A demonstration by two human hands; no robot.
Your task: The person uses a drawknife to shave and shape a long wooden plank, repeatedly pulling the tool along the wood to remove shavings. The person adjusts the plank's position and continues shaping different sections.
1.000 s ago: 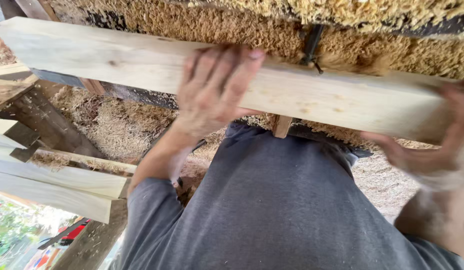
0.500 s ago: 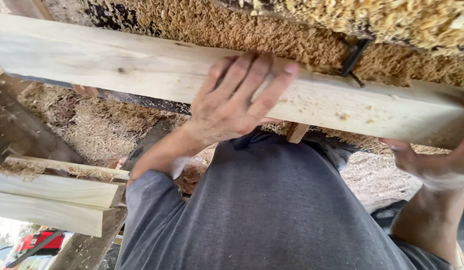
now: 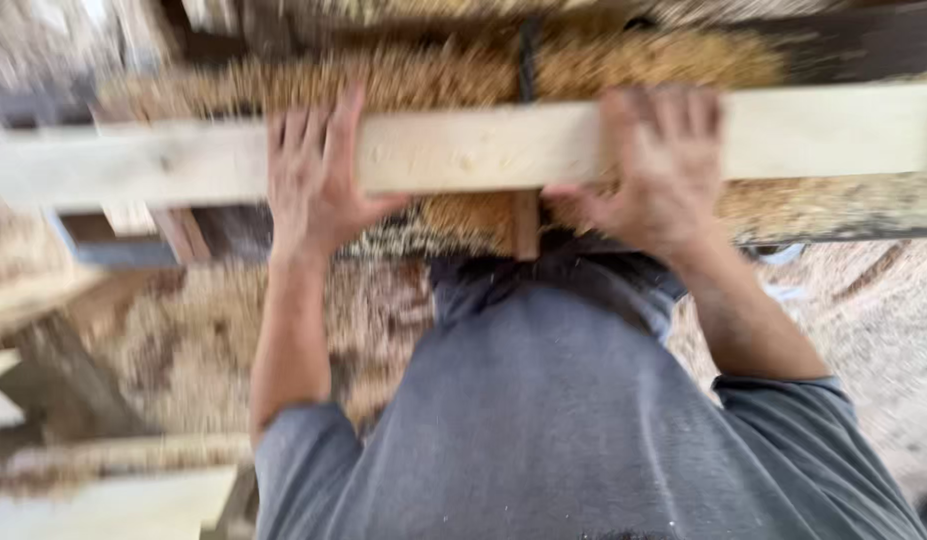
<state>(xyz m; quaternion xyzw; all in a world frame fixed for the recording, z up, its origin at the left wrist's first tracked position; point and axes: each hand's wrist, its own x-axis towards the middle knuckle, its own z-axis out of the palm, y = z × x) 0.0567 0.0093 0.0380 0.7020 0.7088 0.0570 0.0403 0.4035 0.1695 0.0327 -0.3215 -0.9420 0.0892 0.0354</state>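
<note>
Two hands [image 3: 313,175] [image 3: 663,165], one pale wooden plank [image 3: 463,150]

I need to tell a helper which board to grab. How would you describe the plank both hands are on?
Look at the sawdust-covered bench across the top of the view. Lying along its front is a long pale wooden plank, with the left hand and right hand laid over it. Unlike the boards at lower left, it is lengthwise across the frame.
</note>
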